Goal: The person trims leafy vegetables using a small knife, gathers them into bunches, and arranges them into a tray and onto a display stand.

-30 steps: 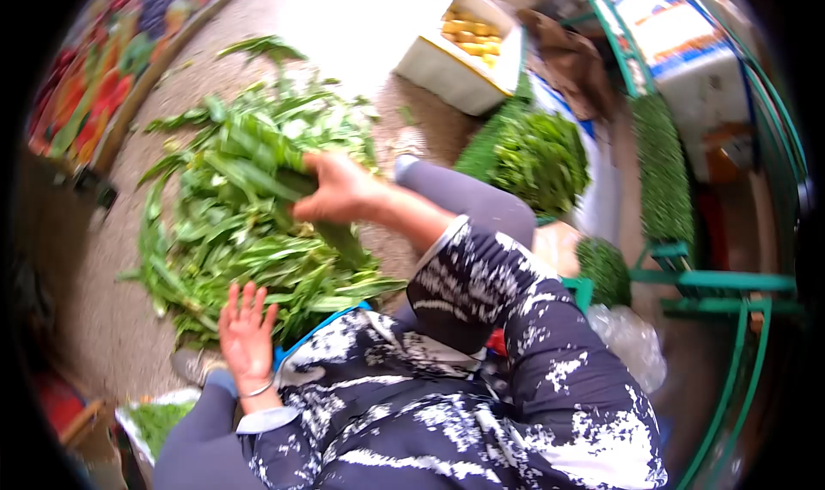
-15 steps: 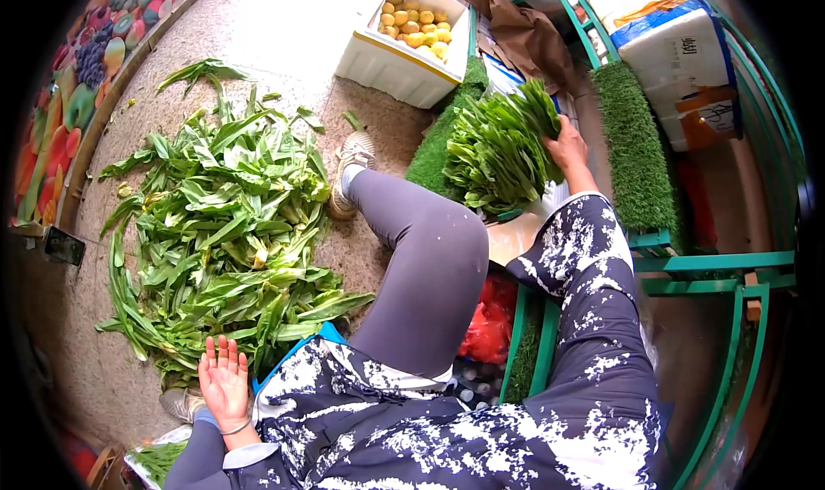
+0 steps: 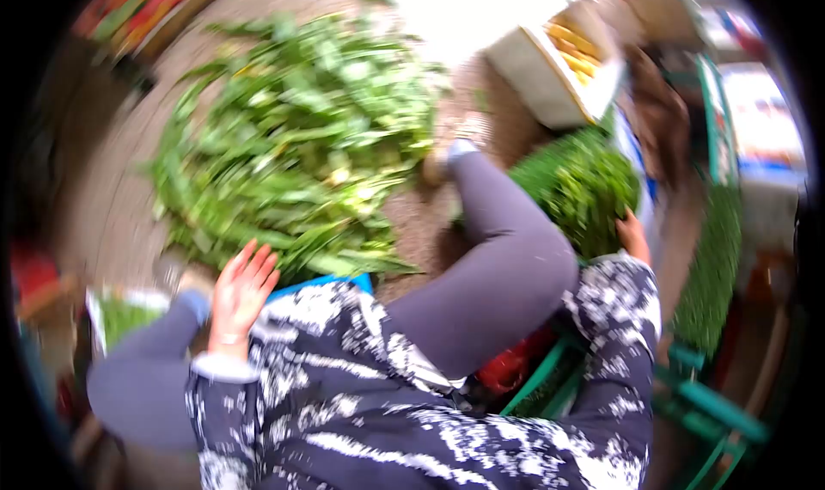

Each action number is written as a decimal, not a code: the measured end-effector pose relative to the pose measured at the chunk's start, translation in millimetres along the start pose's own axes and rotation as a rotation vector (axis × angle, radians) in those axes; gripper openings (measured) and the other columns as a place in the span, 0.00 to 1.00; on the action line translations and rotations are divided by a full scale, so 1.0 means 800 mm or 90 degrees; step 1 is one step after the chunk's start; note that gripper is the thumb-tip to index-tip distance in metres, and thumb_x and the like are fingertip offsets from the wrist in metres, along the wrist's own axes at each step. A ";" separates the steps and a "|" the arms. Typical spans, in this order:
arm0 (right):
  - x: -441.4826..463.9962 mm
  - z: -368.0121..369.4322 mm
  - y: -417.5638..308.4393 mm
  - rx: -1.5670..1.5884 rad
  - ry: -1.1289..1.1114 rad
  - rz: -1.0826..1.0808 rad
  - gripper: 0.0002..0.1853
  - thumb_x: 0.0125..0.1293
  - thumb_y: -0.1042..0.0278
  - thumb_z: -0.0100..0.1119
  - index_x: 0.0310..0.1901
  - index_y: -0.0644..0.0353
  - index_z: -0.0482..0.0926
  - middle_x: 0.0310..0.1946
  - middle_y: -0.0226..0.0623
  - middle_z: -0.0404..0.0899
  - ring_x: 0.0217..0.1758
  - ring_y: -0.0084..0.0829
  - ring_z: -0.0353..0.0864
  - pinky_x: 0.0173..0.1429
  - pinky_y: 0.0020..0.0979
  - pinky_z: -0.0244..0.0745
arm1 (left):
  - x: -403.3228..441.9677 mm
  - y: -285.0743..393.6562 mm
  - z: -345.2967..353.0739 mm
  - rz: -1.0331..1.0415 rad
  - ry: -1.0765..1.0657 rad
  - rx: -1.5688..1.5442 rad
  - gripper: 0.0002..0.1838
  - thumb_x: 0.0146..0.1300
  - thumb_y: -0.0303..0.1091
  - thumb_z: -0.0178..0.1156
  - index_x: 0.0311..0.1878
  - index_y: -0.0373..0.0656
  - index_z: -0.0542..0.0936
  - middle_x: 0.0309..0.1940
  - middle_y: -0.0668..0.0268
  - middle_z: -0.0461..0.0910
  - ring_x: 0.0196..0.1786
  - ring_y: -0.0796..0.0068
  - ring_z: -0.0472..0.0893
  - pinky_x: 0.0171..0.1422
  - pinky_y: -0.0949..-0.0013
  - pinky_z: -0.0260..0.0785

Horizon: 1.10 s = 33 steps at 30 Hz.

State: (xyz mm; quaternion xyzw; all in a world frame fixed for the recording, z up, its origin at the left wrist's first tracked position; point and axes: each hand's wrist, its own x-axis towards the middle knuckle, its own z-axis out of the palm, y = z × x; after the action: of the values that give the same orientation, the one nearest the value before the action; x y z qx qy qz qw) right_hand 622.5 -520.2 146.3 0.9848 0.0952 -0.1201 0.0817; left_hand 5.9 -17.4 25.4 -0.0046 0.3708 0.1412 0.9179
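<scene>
A loose heap of long green leafy vegetables point(image 3: 301, 137) covers the floor on the left, blurred by camera motion. My left hand point(image 3: 241, 292) is held palm up at the heap's near edge, fingers spread, holding nothing. On the right, a stacked bunch of leafy greens point(image 3: 593, 193) rests beyond my knee. My right hand point(image 3: 634, 236) is against the right side of this bunch. Its fingers are smeared and partly hidden by the leaves, so I cannot make out whether they grip any.
A white foam box point(image 3: 541, 77) of yellow-orange fruit stands at the back right. Green metal frames point(image 3: 709, 400) and an artificial-grass strip point(image 3: 711, 266) line the right side. Brown paper point(image 3: 657, 112) lies behind the bunch. My bent leg point(image 3: 507, 249) separates the heap from the bunch.
The camera view has turned, shifting the heap and fruit box rightward. My right hand has moved down along the side of the bunch, closer to my knee. My left hand stays open.
</scene>
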 end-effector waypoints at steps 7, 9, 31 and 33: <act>0.015 -0.095 0.038 -0.033 0.053 0.040 0.40 0.36 0.63 0.72 0.57 0.53 0.71 0.41 0.39 0.81 0.40 0.32 0.79 0.46 0.34 0.73 | -0.016 -0.016 -0.029 0.049 0.045 -0.080 0.12 0.62 0.31 0.49 0.48 0.44 0.73 0.42 0.62 0.78 0.46 0.65 0.78 0.51 0.61 0.72; 0.000 -0.123 0.007 -0.046 0.058 0.030 0.33 0.34 0.67 0.71 0.51 0.58 0.76 0.35 0.38 0.82 0.34 0.31 0.79 0.42 0.34 0.73 | -0.019 -0.023 -0.023 0.036 0.046 -0.079 0.11 0.62 0.31 0.50 0.48 0.43 0.73 0.41 0.62 0.79 0.44 0.65 0.78 0.49 0.61 0.72; -0.320 0.123 -0.918 -0.026 -0.326 -0.824 0.23 0.55 0.53 0.58 0.51 0.53 0.76 0.37 0.44 0.81 0.39 0.40 0.81 0.46 0.36 0.75 | 0.023 -0.027 0.008 0.059 0.249 0.025 0.09 0.58 0.29 0.52 0.43 0.46 0.72 0.33 0.70 0.78 0.32 0.80 0.77 0.36 0.76 0.69; -0.358 0.163 -0.963 -0.024 -0.369 -0.807 0.22 0.54 0.54 0.58 0.49 0.54 0.77 0.36 0.46 0.81 0.40 0.43 0.80 0.46 0.36 0.75 | 0.011 -0.015 0.022 0.073 0.243 0.008 0.09 0.58 0.30 0.53 0.43 0.45 0.72 0.33 0.70 0.78 0.32 0.80 0.77 0.38 0.75 0.68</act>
State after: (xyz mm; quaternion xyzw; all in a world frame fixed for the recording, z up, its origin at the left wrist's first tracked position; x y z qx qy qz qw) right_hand 161.4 153.6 -12.9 0.6660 0.6280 -0.4010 0.0352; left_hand 27.1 -24.6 30.7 -0.0045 0.5383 0.1873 0.8217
